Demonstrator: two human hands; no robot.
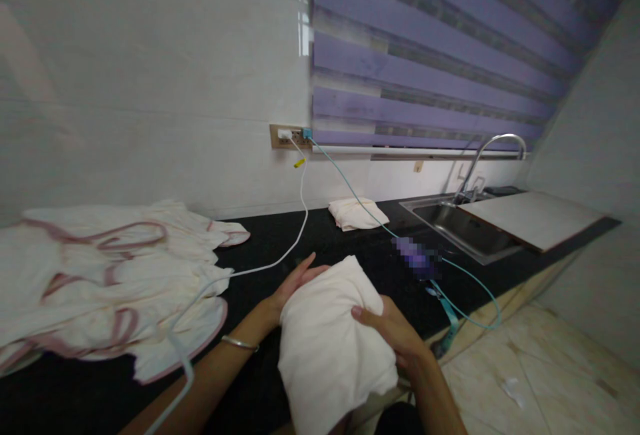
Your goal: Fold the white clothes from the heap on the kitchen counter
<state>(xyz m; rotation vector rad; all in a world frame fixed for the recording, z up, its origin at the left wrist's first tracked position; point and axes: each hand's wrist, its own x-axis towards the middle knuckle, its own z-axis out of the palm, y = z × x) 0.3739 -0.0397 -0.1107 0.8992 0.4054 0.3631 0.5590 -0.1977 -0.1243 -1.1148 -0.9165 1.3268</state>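
- Fingers (300, 273) of the left hand (290, 288) lay extended, flat against the folded cream cloth's (325, 341) left side.
- Folded cream cloth sat between both hands at the dark surface's (350, 248) near edge.
- Right hand (390, 331) clasped the cloth's right side, thumb on top.
- Pink-trimmed garments (110, 281) lay heaped far left; sink (460, 225) far right.

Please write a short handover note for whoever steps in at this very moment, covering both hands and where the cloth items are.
Left hand: flat against the left side of the folded cream cloth, fingers open.
Right hand: gripping the cloth's right side, thumb on top.
The cloth is at the front edge of the black counter.
Done: one folded cream piece lies by the wall.
Left: a heap of pink-trimmed cream garments lies unfolded on the counter's left.
Note: a white cable and a teal cable cross the counter; the sink is to the right.
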